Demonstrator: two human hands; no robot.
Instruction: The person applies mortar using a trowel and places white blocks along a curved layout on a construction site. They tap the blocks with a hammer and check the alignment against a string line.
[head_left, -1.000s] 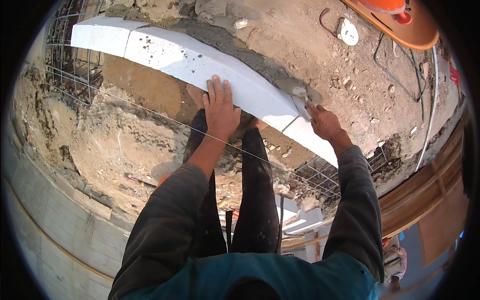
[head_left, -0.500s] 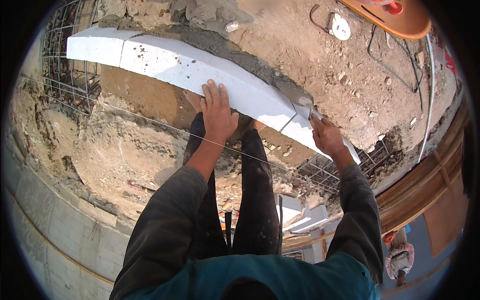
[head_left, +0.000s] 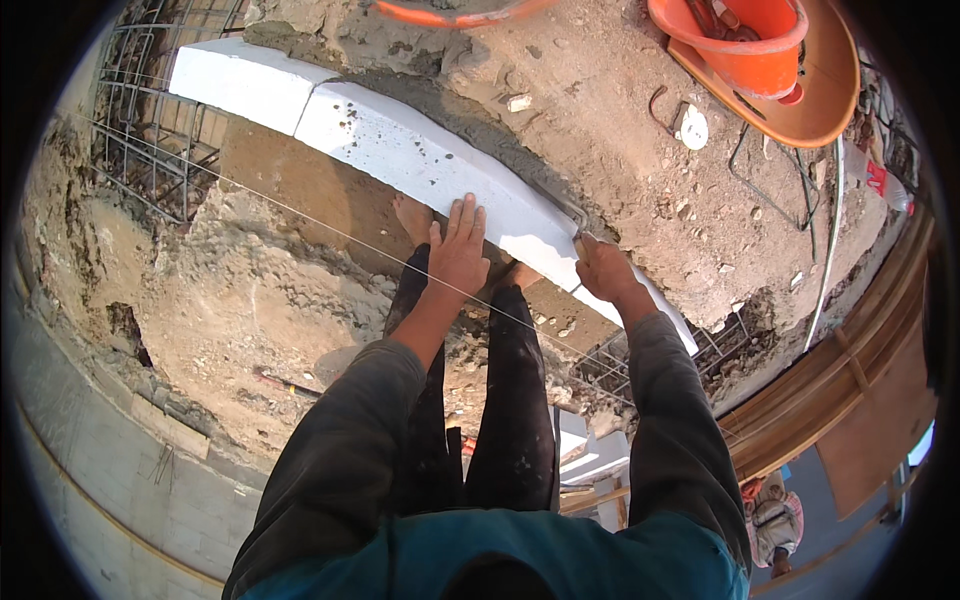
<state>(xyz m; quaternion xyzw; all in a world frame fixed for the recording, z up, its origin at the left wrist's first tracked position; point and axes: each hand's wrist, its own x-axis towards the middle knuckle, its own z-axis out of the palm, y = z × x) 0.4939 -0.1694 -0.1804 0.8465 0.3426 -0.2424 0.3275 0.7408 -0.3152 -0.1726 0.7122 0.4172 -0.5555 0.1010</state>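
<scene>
Left hand (head_left: 458, 255), empty, fingers outstretched, is laid over the near edge of a white block (head_left: 390, 150), dirt (head_left: 640, 140) spread beyond. A trowel (head_left: 579, 241) is gripped by the curled right hand (head_left: 606, 271).

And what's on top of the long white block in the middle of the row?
The left hand lies partly on the white block, and dark specks dot it, mostly toward its left end. The surface beneath the hand is covered.
</scene>
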